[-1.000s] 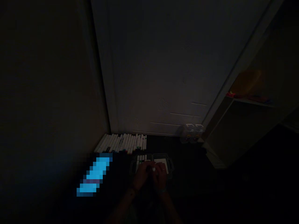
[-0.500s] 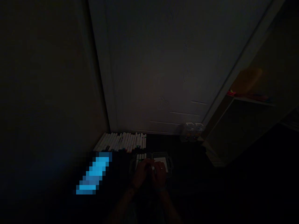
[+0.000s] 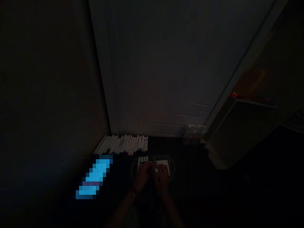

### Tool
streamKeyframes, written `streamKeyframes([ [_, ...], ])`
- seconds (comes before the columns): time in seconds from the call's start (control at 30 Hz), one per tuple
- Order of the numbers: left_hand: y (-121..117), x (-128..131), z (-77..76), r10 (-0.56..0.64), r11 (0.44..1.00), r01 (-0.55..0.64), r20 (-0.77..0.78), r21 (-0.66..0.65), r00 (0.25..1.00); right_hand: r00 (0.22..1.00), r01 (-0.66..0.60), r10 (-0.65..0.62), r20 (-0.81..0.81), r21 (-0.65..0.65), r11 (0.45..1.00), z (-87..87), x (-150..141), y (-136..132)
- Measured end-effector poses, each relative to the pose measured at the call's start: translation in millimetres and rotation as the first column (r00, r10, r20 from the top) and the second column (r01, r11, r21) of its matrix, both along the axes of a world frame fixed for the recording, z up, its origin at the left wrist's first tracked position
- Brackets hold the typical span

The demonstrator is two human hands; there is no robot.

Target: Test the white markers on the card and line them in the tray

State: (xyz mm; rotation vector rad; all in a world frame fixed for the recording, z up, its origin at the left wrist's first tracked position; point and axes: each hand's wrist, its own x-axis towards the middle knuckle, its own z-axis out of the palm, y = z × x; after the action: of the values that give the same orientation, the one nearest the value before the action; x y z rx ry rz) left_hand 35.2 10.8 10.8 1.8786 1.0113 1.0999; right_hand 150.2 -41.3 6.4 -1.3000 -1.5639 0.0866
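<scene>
Although the room is very dark, both hands can be made out close together over an open clear plastic case (image 3: 174,169) on the dark table (image 3: 190,177) — the right hand (image 3: 162,178) is curled around a small white object (image 3: 155,170), perhaps a marker, whose end shows by the thumb, while the left hand (image 3: 142,176) is bent in right beside it, its fingers too dim to tell whether they grip anything. White markers (image 3: 142,160) lie in the case's left half, and a white sheet (image 3: 165,163) lies in the right half, partly covered by the right hand. Behind the case and to its left, a row of white markers (image 3: 122,144) lies side by side; nearer the person glows a pixelated blue screen (image 3: 96,175) — two clear containers (image 3: 194,135) stand farther right, near the pale panel (image 3: 163,69)
</scene>
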Motion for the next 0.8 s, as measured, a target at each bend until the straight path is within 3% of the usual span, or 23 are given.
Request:
streamKeyframes([
  [0.07, -1.5, -0.6, 4.9, 0.004, 1.000, -0.004, -0.001, 0.005, 1.000, 0.981, 0.054, -0.054, -0.184, -0.005, 0.999, -2.8, 2.0, 1.8],
  [0.2, -5.4, -2.9, 9.9, -0.044, 0.996, 0.048, 0.052, -0.080, 0.998, 0.840, 0.130, -0.168, -0.515, -0.108, 0.986, -8.8, 8.6, 6.5],
  [0.33, -6.5, -2.5, 4.9, -0.027, 0.966, 0.051, 0.095, -0.255, 0.995, 0.819, 0.015, -0.093, -0.566, -0.140, 0.990, -11.9, 8.9, 7.8],
  [0.43, -4.8, -1.2, 2.4, 0.044, 0.951, -0.002, 0.130, -0.308, 0.990, 0.829, -0.049, -0.018, -0.558, -0.104, 0.993, -10.5, 5.8, 6.4],
  [0.53, -2.5, -2.9, 5.2, 0.091, 0.964, -0.052, 0.139, -0.263, 0.986, 0.829, -0.055, -0.005, -0.559, -0.091, 0.994, -6.6, 7.1, 4.3],
  [0.7, -2.7, -10.0, 16.0, 0.167, 0.986, -0.164, 0.083, -0.038, 0.982, 0.794, -0.015, -0.059, -0.605, -0.116, 0.993, -0.4, 20.6, 1.9],
  [0.8, -6.2, -12.2, 21.7, 0.180, 0.983, -0.182, 0.052, 0.029, 0.982, 0.833, -0.004, -0.066, -0.550, -0.125, 0.992, -0.4, 25.8, 2.0],
])
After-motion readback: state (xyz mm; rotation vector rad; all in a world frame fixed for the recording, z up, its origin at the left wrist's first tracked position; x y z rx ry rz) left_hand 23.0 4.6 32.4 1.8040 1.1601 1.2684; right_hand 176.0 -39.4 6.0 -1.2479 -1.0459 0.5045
